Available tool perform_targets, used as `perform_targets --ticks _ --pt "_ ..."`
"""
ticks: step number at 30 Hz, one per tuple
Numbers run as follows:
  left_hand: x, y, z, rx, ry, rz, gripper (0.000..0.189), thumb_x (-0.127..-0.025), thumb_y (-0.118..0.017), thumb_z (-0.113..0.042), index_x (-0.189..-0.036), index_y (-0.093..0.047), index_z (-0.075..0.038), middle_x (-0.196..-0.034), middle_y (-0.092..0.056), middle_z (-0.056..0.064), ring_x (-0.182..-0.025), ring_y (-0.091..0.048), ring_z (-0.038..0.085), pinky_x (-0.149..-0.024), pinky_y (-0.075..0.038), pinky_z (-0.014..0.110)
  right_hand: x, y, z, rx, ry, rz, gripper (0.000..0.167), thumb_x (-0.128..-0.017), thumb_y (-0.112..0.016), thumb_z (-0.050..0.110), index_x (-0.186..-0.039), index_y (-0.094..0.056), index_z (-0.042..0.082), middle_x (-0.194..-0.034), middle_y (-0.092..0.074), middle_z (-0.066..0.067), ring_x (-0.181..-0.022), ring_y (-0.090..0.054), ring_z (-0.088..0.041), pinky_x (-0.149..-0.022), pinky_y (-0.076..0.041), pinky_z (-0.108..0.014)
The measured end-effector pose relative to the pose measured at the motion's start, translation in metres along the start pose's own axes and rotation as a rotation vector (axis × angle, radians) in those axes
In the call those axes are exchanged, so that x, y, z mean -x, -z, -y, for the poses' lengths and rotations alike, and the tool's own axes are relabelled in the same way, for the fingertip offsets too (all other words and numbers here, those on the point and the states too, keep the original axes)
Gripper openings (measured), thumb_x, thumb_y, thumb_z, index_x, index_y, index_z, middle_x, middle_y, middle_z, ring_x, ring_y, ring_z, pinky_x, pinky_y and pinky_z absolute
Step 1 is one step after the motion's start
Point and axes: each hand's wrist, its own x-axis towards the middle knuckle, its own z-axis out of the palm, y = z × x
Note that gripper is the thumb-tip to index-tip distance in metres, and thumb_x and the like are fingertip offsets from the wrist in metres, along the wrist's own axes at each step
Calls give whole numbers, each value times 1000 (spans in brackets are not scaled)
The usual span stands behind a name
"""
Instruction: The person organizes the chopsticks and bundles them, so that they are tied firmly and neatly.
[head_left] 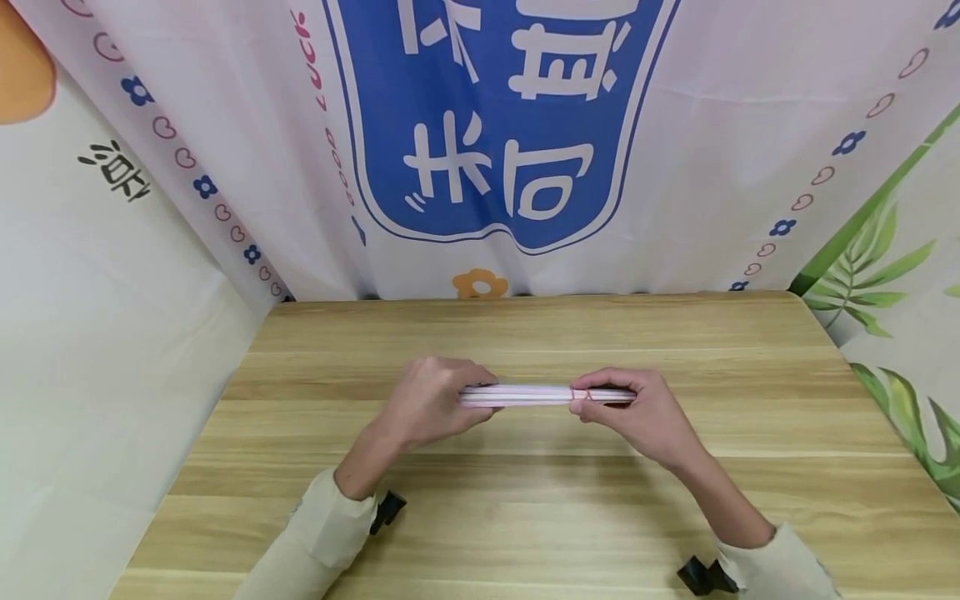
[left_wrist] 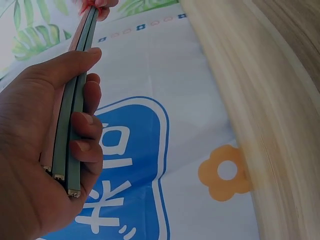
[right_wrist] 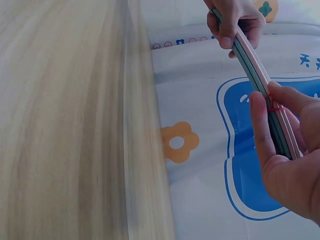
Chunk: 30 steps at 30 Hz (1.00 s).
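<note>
A bundle of long, thin strips (head_left: 532, 395), pale pink and green, is held level above the table between both hands. My left hand (head_left: 435, 400) grips one end; in the left wrist view its thumb lies across the strips (left_wrist: 64, 135) and its fingers curl round from the other side. My right hand (head_left: 648, 417) pinches the bundle near the other end. There a thin red band (right_wrist: 275, 105) circles the strips, beside the right fingertips. The right palm partly hides the far end of the bundle.
Below the hands is a wood-grain table (head_left: 525, 525). A white cloth with a blue lettered panel (head_left: 495, 192) hangs along its far edge. Pale sheeting (head_left: 97, 333) stands at the left, leaf-printed cloth (head_left: 900, 275) at the right. Black wrist devices (head_left: 387, 510) sit at both cuffs.
</note>
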Motion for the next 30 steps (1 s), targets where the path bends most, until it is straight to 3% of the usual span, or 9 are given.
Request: perform_targets --ticks 7,13,19,26,30 --pt "1 -3 -2 -9 -5 10 20 -81 -95 -20 -95 -84 -13 -87 -82 -3 -65 -69 4 -59 -50 17 0 -7 4 33 -40 5 32 -88 -91 21 -116 -83 7 -109 -83 -14 -82 -80 -21 -74 -62 -27" --pt "1 -1 -1 11 18 -6 21 -80 -96 -20 -96 -84 -12 -88 -83 -1 -67 -71 6 -62 -54 19 0 6 6 69 -38 85 41 -91 -88 22 -128 -77 7 -123 -79 -13 -93 -76 -12 -77 -62 -27" --pt "1 1 1 22 40 -15 21 -80 -96 -19 -97 -85 -11 -89 -83 -1 -67 -70 6 -62 -53 19 0 16 5 -30 -17 119 24 -98 -77 6 -120 -72 -1 -115 -75 -22 -91 -78 -16 -83 -65 -32" --pt "0 -1 -1 13 22 -27 22 -80 -96 -19 -97 -85 -12 -88 -83 -1 -68 -73 7 -62 -55 21 1 8 4 -21 -12 39 21 -93 -85 14 -112 -80 5 -102 -81 -9 -86 -77 -15 -77 -64 -29" --pt "0 -3 -5 -6 0 -30 22 -79 -96 -21 -96 -85 -12 -89 -83 -1 -70 -74 7 -62 -57 21 1 3 4 16 -46 30 26 -90 -89 21 -114 -83 11 -103 -83 -4 -82 -76 -12 -71 -61 -28"
